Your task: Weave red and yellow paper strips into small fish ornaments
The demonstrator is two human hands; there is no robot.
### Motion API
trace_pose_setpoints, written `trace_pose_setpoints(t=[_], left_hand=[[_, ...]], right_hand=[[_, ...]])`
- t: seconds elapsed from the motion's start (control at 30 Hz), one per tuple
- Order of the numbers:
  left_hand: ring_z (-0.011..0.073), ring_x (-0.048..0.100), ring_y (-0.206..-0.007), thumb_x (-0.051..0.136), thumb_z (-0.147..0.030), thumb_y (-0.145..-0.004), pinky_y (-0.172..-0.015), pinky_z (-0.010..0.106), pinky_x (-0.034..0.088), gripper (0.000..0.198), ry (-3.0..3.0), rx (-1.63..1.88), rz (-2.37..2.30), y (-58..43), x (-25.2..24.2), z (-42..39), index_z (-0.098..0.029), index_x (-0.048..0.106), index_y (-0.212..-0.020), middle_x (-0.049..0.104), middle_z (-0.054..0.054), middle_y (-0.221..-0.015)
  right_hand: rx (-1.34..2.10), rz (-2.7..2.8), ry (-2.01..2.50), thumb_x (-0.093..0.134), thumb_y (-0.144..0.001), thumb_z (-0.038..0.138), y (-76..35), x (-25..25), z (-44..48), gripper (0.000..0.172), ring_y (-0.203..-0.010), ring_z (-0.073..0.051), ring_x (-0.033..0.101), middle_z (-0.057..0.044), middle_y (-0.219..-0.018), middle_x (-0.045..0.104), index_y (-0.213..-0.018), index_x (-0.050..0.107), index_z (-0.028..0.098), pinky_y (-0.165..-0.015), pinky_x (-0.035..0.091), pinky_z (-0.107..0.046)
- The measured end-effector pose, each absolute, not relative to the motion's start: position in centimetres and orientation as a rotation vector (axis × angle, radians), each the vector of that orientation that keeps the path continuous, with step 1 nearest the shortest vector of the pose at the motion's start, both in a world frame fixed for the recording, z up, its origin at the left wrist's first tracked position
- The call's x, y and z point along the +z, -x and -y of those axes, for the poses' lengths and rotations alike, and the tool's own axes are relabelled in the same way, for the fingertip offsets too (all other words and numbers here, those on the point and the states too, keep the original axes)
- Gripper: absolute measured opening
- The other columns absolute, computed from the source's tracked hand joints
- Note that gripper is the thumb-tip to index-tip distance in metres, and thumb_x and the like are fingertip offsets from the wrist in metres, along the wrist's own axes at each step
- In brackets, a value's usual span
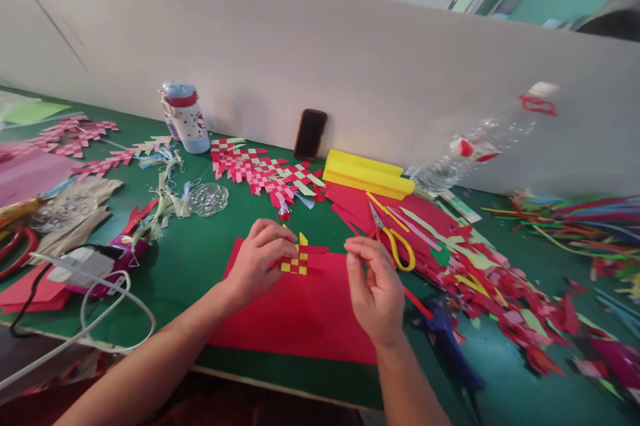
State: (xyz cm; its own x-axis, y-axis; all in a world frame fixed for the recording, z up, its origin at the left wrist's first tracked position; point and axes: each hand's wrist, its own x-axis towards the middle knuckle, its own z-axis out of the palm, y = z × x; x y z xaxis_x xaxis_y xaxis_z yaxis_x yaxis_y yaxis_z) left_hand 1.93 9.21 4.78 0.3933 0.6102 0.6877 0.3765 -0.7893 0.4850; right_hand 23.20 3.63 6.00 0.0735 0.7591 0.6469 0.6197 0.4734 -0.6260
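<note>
My left hand (265, 256) is closed, its fingers gripping a small red-and-yellow woven paper piece (295, 265) by its left side. A red strip end juts right from the weave, and a yellow tip sticks up from its top. To the right, apart from the piece, my right hand (375, 286) has thumb and fingers drawn together in a pinch; whatever is between them is hidden. Beneath both hands lies a red paper sheet (300, 326). Yellow-handled scissors (400, 249) rest just beyond my right hand.
Woven paper pieces (260, 173), a phone (311, 135), folded yellow paper (367, 175) and a tilted plastic bottle (465, 146) line the wall. Paper scraps (500, 286) and blue-handled pliers (453, 343) lie right. A flask (187, 119), bead dish (209, 199) and white cable (120, 296) are left.
</note>
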Motion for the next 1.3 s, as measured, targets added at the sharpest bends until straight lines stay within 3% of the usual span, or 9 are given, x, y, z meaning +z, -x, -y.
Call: trace_pose_setpoints(t=[0.13,0.43,0.67,0.83,0.9,1.03,1.17,1.3], left_hand=[[0.0180,0.050,-0.081,0.045,0.004,-0.080,-0.074,0.032,0.046,0.032,-2.672,1.130,-0.875,-1.1,4.2,-5.7,-0.021,0.064,-0.089,0.068,0.004,-0.094],[0.0204,0.053,-0.082,0.045,-0.003,-0.083,-0.075,0.035,0.049,0.029,-2.713,0.677,-1.069,0.8,1.2,-0.4,-0.018,0.067,-0.094,0.068,0.007,-0.096],[0.0237,0.056,-0.102,0.036,0.008,-0.069,-0.090,0.041,0.048,0.061,-2.683,0.507,-1.056,2.2,1.3,0.0,-0.019,0.064,-0.117,0.065,0.008,-0.117],[0.0213,0.059,-0.096,0.042,-0.010,-0.092,-0.088,0.038,0.047,0.029,-2.639,0.582,-1.047,2.7,1.3,0.1,-0.017,0.063,-0.111,0.067,0.008,-0.108],[0.0212,0.059,-0.095,0.045,-0.019,-0.096,-0.086,0.036,0.048,0.021,-2.624,0.576,-1.036,2.5,1.2,0.1,-0.018,0.063,-0.108,0.067,0.007,-0.106],[0.0202,0.059,-0.092,0.047,-0.021,-0.096,-0.086,0.035,0.048,0.019,-2.586,0.548,-1.015,2.1,1.3,0.0,-0.018,0.062,-0.107,0.067,0.007,-0.103],[0.0201,0.058,-0.089,0.049,-0.019,-0.095,-0.082,0.034,0.048,0.015,-2.533,0.496,-0.999,1.9,1.8,-0.3,-0.018,0.063,-0.102,0.067,0.006,-0.096],[0.0205,0.058,-0.087,0.051,-0.016,-0.093,-0.082,0.035,0.047,0.015,-2.506,0.465,-0.974,1.5,2.3,-0.5,-0.018,0.064,-0.101,0.067,0.005,-0.094]], right_hand=[[0.007,1.695,1.372,0.053,-0.090,0.010,-26.1,5.4,1.4,0.022,-0.097,-0.021,0.062,-0.008,-0.102,0.063,-0.104,0.062,0.023,-0.084,0.052,-0.038],[-0.430,1.740,1.738,0.052,-0.092,0.017,-33.0,3.0,8.1,0.015,-0.089,-0.023,0.061,-0.010,-0.093,0.068,-0.097,0.067,0.018,-0.083,0.050,-0.040],[-0.465,1.624,1.979,0.048,-0.093,0.031,-35.6,2.0,9.7,0.024,-0.093,-0.026,0.064,-0.012,-0.097,0.070,-0.097,0.068,0.017,-0.089,0.048,-0.044],[-0.461,1.519,2.153,0.043,-0.093,0.049,-37.5,1.0,10.5,0.043,-0.094,-0.032,0.063,-0.017,-0.099,0.070,-0.105,0.065,0.014,-0.087,0.047,-0.049],[-0.429,1.508,2.189,0.041,-0.092,0.056,-37.7,0.6,10.4,0.051,-0.092,-0.032,0.063,-0.017,-0.099,0.069,-0.108,0.064,0.014,-0.085,0.047,-0.049],[-0.293,1.517,2.218,0.043,-0.088,0.064,-37.7,-0.1,9.8,0.059,-0.089,-0.031,0.061,-0.017,-0.100,0.067,-0.114,0.062,0.014,-0.078,0.049,-0.045],[-0.238,1.520,2.224,0.045,-0.087,0.061,-37.9,-0.5,9.1,0.058,-0.086,-0.030,0.061,-0.017,-0.103,0.065,-0.117,0.062,0.014,-0.071,0.049,-0.043],[-0.320,1.566,2.138,0.044,-0.090,0.046,-37.8,0.0,8.9,0.044,-0.088,-0.032,0.062,-0.016,-0.099,0.068,-0.114,0.064,0.015,-0.075,0.049,-0.045]])
